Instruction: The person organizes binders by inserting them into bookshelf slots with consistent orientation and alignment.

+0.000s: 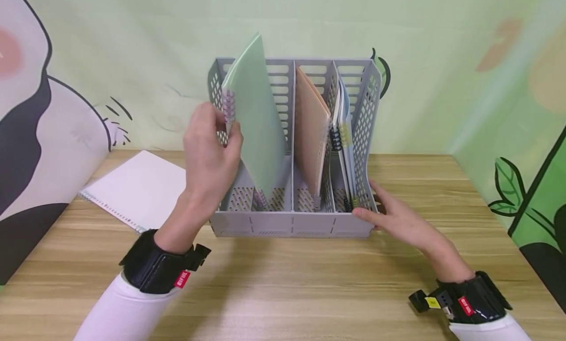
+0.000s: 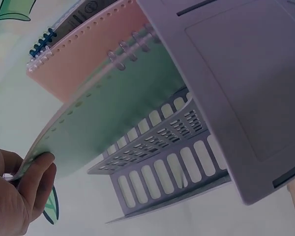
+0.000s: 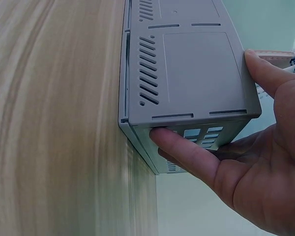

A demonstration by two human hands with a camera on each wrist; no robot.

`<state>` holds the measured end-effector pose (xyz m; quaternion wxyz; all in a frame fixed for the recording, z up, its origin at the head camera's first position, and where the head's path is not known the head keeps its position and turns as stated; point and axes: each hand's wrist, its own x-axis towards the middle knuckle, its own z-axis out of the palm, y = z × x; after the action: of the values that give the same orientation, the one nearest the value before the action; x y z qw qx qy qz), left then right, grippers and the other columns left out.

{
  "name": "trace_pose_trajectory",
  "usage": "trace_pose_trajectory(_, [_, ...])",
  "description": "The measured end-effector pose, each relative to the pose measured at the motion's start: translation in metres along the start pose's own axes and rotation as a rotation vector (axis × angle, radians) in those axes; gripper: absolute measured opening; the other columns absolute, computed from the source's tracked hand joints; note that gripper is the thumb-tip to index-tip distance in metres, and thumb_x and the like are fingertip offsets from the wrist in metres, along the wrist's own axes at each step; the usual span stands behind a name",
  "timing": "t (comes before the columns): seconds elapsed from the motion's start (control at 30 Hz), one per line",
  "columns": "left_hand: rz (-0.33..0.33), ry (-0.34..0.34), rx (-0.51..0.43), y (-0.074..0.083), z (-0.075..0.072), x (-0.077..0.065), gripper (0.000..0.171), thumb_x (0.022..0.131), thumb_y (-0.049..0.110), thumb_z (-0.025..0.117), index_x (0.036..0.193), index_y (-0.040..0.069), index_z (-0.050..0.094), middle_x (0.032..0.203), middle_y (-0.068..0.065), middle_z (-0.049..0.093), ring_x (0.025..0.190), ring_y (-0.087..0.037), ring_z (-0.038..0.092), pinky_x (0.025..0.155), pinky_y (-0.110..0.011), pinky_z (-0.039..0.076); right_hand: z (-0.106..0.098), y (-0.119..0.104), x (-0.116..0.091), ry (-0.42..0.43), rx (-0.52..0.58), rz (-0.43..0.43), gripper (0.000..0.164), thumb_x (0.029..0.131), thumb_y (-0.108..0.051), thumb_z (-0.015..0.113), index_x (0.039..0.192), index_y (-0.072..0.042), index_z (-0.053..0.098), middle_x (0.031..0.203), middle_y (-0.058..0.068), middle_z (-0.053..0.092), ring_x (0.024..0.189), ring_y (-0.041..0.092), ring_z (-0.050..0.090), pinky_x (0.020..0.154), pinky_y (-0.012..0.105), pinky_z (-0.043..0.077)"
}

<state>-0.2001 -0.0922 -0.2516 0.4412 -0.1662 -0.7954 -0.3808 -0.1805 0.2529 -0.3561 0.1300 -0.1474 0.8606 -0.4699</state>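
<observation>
My left hand (image 1: 210, 152) pinches the spiral-bound edge of a green notebook (image 1: 261, 120) between thumb and fingers. The notebook stands tilted in the left part of a grey file organizer (image 1: 269, 225), its lower end down inside and its top above the back wall. In the left wrist view, the fingertips (image 2: 43, 162) press on the green cover near its corner. My right hand (image 1: 404, 223) holds the organizer's front right corner, thumb on the front rim and fingers along the outer side wall (image 3: 187, 169).
A pink spiral notebook (image 1: 311, 134) leans in a middle compartment. Several thin notebooks (image 1: 347, 134) with dark and yellow coils fill the rightmost one. On the wooden table (image 1: 283, 287), a white spiral notebook (image 1: 139, 188) lies flat at left. A printed backdrop (image 1: 155, 46) rises behind.
</observation>
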Motion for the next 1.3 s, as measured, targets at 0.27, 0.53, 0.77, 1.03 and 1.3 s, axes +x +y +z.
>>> trace_pose_trajectory(0.27, [0.047, -0.018, 0.033, -0.001, 0.004, 0.0, 0.018, 0.08, -0.014, 0.061, 0.082, -0.002, 0.047, 0.081, -0.011, 0.049, 0.076, -0.025, 0.049, 0.066, -0.025, 0.037, 0.001, 0.0, 0.0, -0.001, -0.001, 0.0, 0.085, 0.1, -0.034, 0.059, 0.159, -0.012, 0.002, 0.145, 0.026, 0.037, 0.117, 0.037, 0.054, 0.078, 0.033, 0.054])
trace_pose_trajectory(0.53, [0.05, -0.032, 0.046, 0.001, 0.008, 0.002, 0.018, 0.079, -0.013, 0.06, 0.081, -0.001, 0.047, 0.08, -0.01, 0.047, 0.073, -0.023, 0.046, 0.063, -0.025, 0.034, 0.001, 0.0, 0.0, -0.005, 0.012, 0.0, 0.084, 0.101, -0.032, 0.059, 0.159, -0.012, 0.002, 0.143, 0.027, 0.039, 0.117, 0.038, 0.054, 0.078, 0.033, 0.054])
trace_pose_trajectory(0.77, [0.044, -0.045, 0.063, -0.002, 0.012, 0.001, 0.02, 0.077, -0.014, 0.06, 0.079, 0.0, 0.046, 0.079, -0.009, 0.046, 0.071, -0.022, 0.045, 0.06, -0.025, 0.035, 0.001, 0.001, 0.001, 0.001, -0.002, -0.001, 0.084, 0.1, -0.032, 0.059, 0.159, -0.011, 0.002, 0.145, 0.027, 0.036, 0.117, 0.037, 0.054, 0.077, 0.033, 0.054])
trace_pose_trajectory(1.03, [0.06, -0.076, 0.072, -0.007, 0.018, 0.0, 0.023, 0.075, -0.015, 0.059, 0.077, 0.003, 0.044, 0.079, -0.008, 0.046, 0.071, -0.021, 0.044, 0.06, -0.025, 0.035, 0.001, 0.0, 0.001, 0.003, -0.01, -0.008, 0.084, 0.1, -0.031, 0.059, 0.159, -0.01, 0.002, 0.144, 0.027, 0.038, 0.112, 0.035, 0.056, 0.075, 0.034, 0.054])
trace_pose_trajectory(1.3, [0.039, -0.098, 0.068, -0.01, 0.021, 0.002, 0.024, 0.076, -0.014, 0.059, 0.075, 0.005, 0.043, 0.079, -0.007, 0.046, 0.071, -0.021, 0.044, 0.059, -0.024, 0.035, 0.001, 0.0, 0.001, -0.003, 0.008, -0.005, 0.085, 0.1, -0.032, 0.059, 0.159, -0.011, 0.001, 0.144, 0.026, 0.038, 0.113, 0.035, 0.056, 0.077, 0.035, 0.054])
